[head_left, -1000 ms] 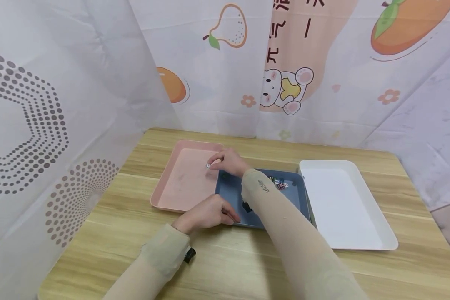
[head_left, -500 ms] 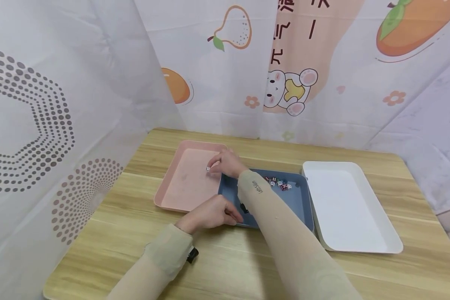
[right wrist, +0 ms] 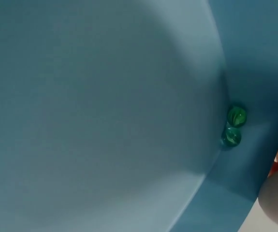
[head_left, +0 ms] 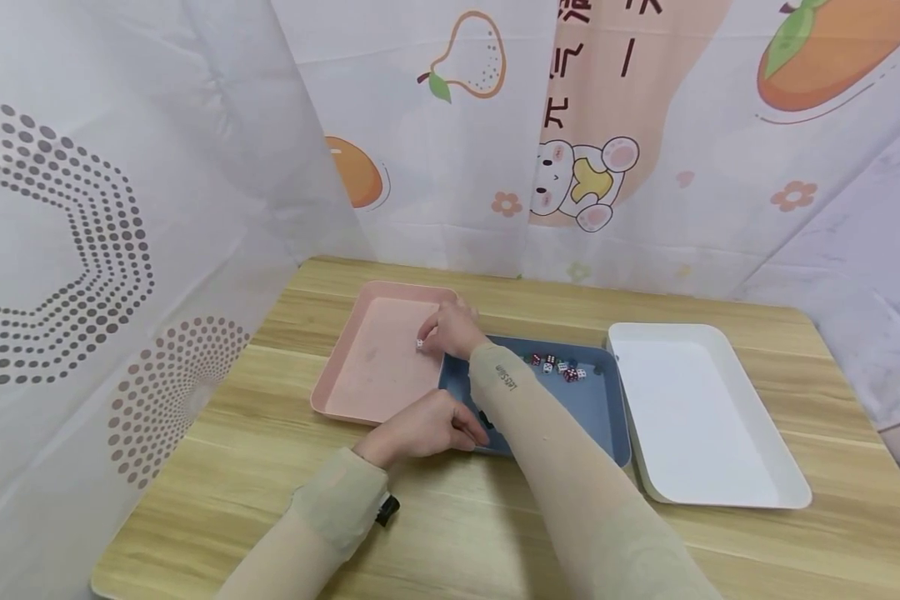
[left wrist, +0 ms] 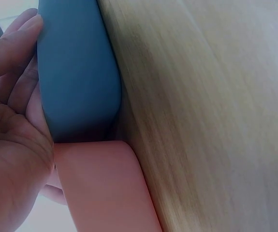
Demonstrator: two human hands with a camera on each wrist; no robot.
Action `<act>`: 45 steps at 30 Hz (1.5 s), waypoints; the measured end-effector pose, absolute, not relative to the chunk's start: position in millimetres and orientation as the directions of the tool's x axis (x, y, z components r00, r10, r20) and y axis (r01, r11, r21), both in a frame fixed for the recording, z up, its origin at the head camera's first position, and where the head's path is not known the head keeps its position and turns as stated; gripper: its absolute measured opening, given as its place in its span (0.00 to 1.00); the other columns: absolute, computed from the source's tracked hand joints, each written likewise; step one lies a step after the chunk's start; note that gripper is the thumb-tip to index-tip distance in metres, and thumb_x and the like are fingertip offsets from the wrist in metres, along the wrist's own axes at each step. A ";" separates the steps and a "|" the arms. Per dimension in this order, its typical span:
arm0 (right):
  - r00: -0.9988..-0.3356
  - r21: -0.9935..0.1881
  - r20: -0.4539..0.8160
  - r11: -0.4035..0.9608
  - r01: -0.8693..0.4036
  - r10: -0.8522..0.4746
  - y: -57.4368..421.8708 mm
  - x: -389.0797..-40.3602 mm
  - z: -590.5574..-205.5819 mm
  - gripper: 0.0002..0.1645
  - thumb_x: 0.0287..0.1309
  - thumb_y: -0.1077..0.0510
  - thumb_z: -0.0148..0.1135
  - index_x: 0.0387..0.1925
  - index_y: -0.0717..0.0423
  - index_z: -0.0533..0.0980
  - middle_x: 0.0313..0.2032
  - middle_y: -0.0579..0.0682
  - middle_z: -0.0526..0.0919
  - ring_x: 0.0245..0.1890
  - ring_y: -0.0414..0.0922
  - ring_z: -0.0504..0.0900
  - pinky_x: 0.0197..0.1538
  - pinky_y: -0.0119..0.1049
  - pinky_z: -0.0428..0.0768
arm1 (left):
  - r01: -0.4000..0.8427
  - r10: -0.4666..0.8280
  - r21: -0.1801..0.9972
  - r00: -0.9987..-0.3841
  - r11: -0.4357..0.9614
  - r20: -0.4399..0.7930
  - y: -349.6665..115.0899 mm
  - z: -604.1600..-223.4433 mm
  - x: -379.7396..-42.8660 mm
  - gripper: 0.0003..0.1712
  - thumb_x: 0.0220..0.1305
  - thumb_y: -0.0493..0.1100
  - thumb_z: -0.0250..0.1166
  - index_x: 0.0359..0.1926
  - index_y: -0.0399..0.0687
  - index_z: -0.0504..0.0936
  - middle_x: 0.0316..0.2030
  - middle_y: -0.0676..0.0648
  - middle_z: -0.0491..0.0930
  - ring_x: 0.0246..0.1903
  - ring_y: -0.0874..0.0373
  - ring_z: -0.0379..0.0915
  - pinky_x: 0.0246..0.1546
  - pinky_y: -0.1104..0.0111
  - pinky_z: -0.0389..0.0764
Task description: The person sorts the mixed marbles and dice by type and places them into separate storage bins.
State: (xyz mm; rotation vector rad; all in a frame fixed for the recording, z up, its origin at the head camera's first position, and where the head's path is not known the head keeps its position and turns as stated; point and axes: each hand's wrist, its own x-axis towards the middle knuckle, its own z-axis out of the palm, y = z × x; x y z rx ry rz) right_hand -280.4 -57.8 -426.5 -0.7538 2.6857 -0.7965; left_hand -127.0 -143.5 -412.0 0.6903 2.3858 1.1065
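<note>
My right hand [head_left: 453, 329] is over the right side of the pink tray [head_left: 322, 392], with a small white die [head_left: 420, 343] pinched at its fingertips, low above the tray floor or touching it. My left hand [head_left: 423, 423] holds the near left rim of the blue tray [head_left: 618, 408]; in the left wrist view the thumb lies on the rim of its wall [left wrist: 78, 72]. Several red and white dice [head_left: 571, 375] lie by the blue tray's far wall. Two green glass marbles [right wrist: 234, 126] rest against a wall in the right wrist view, where the right fingertips are hidden.
A white tray [head_left: 701, 417] stands to the right of the blue one on the wooden table [head_left: 217, 500]. The pink tray's wall [left wrist: 105, 179] meets the blue wall at the left hand. Printed curtains [head_left: 435, 183] hang behind and to the left.
My right hand has lowered slightly with the white die, toward the pink tray's floor. The left hand stays on the blue tray's rim. The head view has shifted a little.
</note>
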 end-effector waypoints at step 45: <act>-0.841 -0.725 -0.085 0.612 -0.315 -0.535 111.9 -302.0 -380.7 0.19 0.68 0.56 0.66 0.57 0.59 0.83 0.60 0.58 0.80 0.63 0.57 0.74 0.65 0.57 0.74 | 0.187 0.559 0.795 -0.800 0.577 -0.217 -141.2 -410.6 -127.4 0.12 0.63 0.32 0.70 0.37 0.55 0.93 0.35 0.58 0.89 0.36 0.67 0.84 0.39 0.71 0.85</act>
